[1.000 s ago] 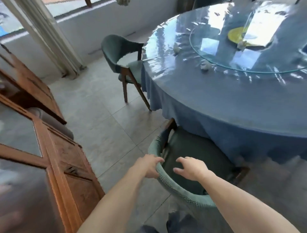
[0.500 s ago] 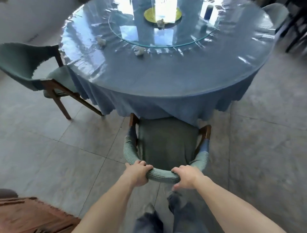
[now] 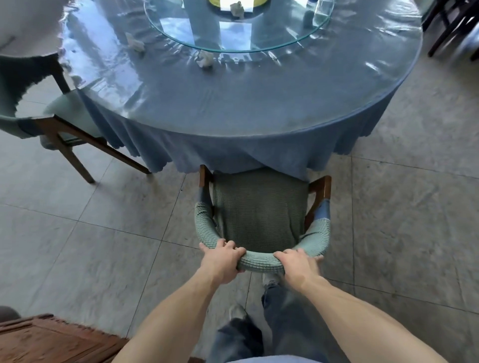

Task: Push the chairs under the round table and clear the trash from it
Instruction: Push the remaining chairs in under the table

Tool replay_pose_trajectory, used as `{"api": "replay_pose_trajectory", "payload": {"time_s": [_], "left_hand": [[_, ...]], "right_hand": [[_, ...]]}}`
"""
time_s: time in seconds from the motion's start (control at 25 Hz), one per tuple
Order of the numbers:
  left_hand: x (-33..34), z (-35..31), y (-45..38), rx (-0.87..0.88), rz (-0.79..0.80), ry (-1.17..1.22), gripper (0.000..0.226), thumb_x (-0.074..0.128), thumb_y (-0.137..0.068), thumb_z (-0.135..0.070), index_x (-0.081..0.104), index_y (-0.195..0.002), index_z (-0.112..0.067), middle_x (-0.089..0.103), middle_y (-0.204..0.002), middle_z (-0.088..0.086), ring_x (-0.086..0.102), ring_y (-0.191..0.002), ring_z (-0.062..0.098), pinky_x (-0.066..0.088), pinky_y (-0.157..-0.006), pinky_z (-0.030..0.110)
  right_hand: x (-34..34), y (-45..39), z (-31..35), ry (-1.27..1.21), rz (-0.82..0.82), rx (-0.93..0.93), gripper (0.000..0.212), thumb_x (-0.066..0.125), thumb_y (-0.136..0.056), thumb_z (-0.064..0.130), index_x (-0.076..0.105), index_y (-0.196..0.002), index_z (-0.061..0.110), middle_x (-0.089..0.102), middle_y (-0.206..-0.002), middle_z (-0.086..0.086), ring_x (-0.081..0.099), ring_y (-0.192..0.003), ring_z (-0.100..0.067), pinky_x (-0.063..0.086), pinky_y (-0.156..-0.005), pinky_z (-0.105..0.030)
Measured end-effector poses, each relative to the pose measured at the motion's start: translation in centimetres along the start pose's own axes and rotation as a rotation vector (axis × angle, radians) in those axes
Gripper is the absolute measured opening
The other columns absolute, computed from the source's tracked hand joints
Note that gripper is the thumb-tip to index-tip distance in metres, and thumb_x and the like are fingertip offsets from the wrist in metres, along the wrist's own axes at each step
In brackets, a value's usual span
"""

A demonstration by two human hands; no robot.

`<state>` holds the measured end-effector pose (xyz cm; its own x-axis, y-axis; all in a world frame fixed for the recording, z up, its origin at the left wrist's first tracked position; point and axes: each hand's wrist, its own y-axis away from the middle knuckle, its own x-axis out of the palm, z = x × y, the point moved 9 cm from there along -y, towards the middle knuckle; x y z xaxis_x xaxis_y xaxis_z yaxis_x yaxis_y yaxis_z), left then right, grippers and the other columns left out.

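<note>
1. Here your left hand [image 3: 223, 260] grips the curved top of the green chair [image 3: 259, 215], fingers curled over the padded backrest.
2. Your right hand [image 3: 298, 267] holds the same backrest just to the right, fingers wrapped over its top edge.
3. The chair faces the round table [image 3: 233, 103]; the front of its seat sits under the hanging blue tablecloth [image 3: 233, 152], while the backrest and both wooden arm posts stand out on the tiled floor [image 3: 77, 233].
4. A second green chair [image 3: 31, 103] stands at the table's left edge, angled, with its seat partly under the cloth and its wooden legs out on the tiles.
5. On the tabletop, a crumpled white tissue [image 3: 206, 60] lies just beside the near rim of the glass turntable [image 3: 233, 33].
6. Another crumpled tissue [image 3: 135, 44] lies further left, near the turntable's left edge.
7. A third piece of tissue [image 3: 237, 7] sits on the turntable itself, by a yellow plate [image 3: 215, 3] at the top of the view.
8. A dark chair frame [image 3: 451, 23] stands at the upper right, apart from the table.
9. Your legs in dark trousers show below the backrest, and a wooden cabinet top [image 3: 51, 342] fills the lower left corner.
</note>
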<state>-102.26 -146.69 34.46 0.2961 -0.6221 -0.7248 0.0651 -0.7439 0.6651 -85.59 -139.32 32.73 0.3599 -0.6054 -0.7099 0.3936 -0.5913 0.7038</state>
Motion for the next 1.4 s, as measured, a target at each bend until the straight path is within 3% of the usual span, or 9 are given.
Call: {"api": "replay_pose_trajectory", "payload": {"time_s": [0.4, 0.64, 0.96, 1.24, 1.4], "left_hand": [[-6.7, 1.7, -6.1, -0.041, -0.052, -0.015, 0.046, 0.054, -0.095, -0.046, 0.043, -0.139, -0.037, 0.045, -0.142, 0.000, 0.029, -0.139, 0.028, 0.018, -0.102, 0.080], [-11.4, 0.9, -10.9, -0.067, -0.084, 0.019, 0.043, 0.052, -0.096, -0.046, 0.045, -0.137, -0.035, 0.046, -0.141, 0.000, 0.032, -0.137, 0.028, 0.019, -0.102, 0.079], [-15.9, 2.4, -16.0, -0.135, -0.078, 0.071, 0.045, 0.057, -0.096, -0.037, 0.046, -0.139, -0.039, 0.046, -0.142, -0.002, 0.029, -0.140, 0.026, 0.020, -0.103, 0.077], [-16.6, 3.4, -16.5, -0.226, -0.100, 0.097, 0.047, 0.056, -0.097, -0.031, 0.041, -0.142, -0.031, 0.040, -0.148, 0.000, 0.018, -0.146, 0.028, 0.019, -0.111, 0.068], [-17.7, 4.4, -14.7, -0.217, -0.171, 0.128, 0.049, 0.052, -0.095, -0.043, 0.043, -0.142, -0.032, 0.042, -0.148, -0.003, 0.030, -0.140, 0.022, 0.029, -0.111, 0.053]], "right_hand": [[-7.6, -6.3, -0.9, 0.017, -0.065, -0.043, 0.051, 0.046, -0.091, 0.001, 0.050, -0.129, 0.035, 0.056, -0.126, 0.005, 0.046, -0.122, -0.027, 0.033, -0.097, -0.075], [-12.9, -11.1, -3.9, 0.046, -0.070, -0.059, 0.052, 0.051, -0.092, 0.007, 0.048, -0.132, 0.039, 0.056, -0.130, 0.007, 0.048, -0.122, -0.025, 0.034, -0.097, -0.072], [-17.9, -16.5, -4.8, 0.067, -0.089, -0.103, 0.046, 0.053, -0.089, 0.006, 0.051, -0.125, 0.036, 0.059, -0.121, 0.006, 0.051, -0.117, -0.026, 0.036, -0.095, -0.072], [-19.0, -17.5, -3.4, 0.093, -0.019, -0.121, 0.034, 0.057, -0.091, 0.020, 0.052, -0.122, 0.032, 0.060, -0.116, 0.002, 0.054, -0.114, -0.028, 0.035, -0.097, -0.074], [-20.3, -16.4, -1.8, 0.127, 0.056, -0.171, 0.036, 0.056, -0.092, 0.045, 0.052, -0.123, 0.026, 0.061, -0.116, -0.001, 0.057, -0.109, -0.026, 0.046, -0.096, -0.056]]}}
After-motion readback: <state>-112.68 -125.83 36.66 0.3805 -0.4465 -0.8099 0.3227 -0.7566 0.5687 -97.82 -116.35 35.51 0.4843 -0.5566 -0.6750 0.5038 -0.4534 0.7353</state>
